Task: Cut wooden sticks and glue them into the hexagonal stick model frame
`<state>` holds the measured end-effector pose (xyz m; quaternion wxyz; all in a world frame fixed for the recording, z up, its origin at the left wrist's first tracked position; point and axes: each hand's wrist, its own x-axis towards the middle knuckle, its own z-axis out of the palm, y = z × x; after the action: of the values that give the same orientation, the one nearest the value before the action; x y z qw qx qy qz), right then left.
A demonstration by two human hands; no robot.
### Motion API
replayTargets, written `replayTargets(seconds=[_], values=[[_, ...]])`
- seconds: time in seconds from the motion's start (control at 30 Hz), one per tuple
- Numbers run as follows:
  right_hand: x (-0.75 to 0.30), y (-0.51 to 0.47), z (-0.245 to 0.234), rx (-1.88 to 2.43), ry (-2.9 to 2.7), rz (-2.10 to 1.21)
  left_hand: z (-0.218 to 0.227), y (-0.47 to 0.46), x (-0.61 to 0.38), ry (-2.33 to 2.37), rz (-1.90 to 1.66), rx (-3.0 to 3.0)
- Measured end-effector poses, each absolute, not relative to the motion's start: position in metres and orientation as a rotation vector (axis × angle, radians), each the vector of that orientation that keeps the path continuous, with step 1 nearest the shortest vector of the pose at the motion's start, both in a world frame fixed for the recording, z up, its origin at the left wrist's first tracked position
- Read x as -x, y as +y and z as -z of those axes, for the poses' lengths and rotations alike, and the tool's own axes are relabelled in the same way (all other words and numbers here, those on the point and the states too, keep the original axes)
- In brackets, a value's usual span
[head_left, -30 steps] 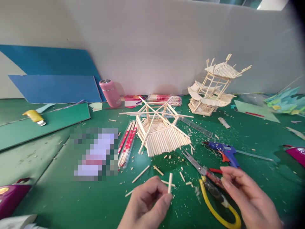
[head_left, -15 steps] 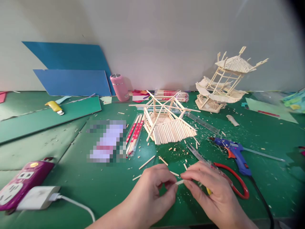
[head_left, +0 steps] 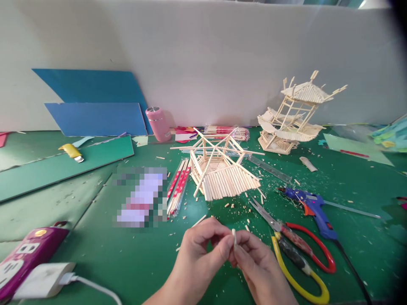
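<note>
My left hand [head_left: 203, 250] and my right hand [head_left: 256, 264] meet low in the middle of the view, fingertips pinched together around a short piece of wooden stick [head_left: 234, 238]. The piece points upward between them; its lower part is hidden by the fingers. Just beyond the hands stands a half-built stick model [head_left: 231, 182], with one sloping roof panel of sticks on its near side and bare crossed sticks elsewhere. Scissors [head_left: 288, 237] with one red and one yellow handle lie partly spread beside my right hand.
A blue glue gun [head_left: 313, 207] lies right, its cord trailing forward. Behind it rises a tiered stick pagoda [head_left: 292, 123]. Packaged sticks [head_left: 179, 186], a blurred-out patch, a pink bottle [head_left: 158, 123], a yellow cutter [head_left: 71, 151] and a purple power strip [head_left: 30, 254] occupy the left.
My hands have drawn closer together, and the stick piece has turned from nearly level to upright. The right hand has shifted left, uncovering the scissors' handles. The camera view has tilted up slightly.
</note>
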<state>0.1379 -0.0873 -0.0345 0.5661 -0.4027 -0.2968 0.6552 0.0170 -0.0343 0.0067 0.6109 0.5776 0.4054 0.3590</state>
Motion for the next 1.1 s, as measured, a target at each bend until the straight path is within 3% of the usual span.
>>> replayTargets(seconds=[0.13, 0.43, 0.5, 0.63, 0.73, 0.9, 1.1], values=[[-0.134, -0.084, 0.036, 0.954, -0.661, -1.532, -0.001, -0.037, -0.021, 0.874, -0.839, -0.994], [-0.134, -0.080, 0.038, 1.083, -0.861, -1.437, 0.003, -0.038, -0.024, 0.856, -0.842, -0.933], [-0.147, -0.083, 0.037, 1.281, -1.049, -1.272, 0.002, -0.036, -0.023, 0.897, -0.877, -0.981], [-0.209, -0.105, 0.047, 1.717, -1.398, -0.504, -0.001, -0.031, -0.013, 0.951, -0.895, -1.028], [-0.264, -0.132, 0.064, 1.920, -1.541, -0.154, -0.001, -0.028, -0.001, 0.936, -0.886, -1.013], [-0.304, -0.147, 0.083, 2.169, -1.739, -0.263, -0.001, -0.028, 0.011, 0.971, -0.926, -1.047], [-0.301, -0.125, 0.068, 2.188, -1.845, -0.391, -0.001, -0.035, 0.006, 1.098, -0.891, -1.035]])
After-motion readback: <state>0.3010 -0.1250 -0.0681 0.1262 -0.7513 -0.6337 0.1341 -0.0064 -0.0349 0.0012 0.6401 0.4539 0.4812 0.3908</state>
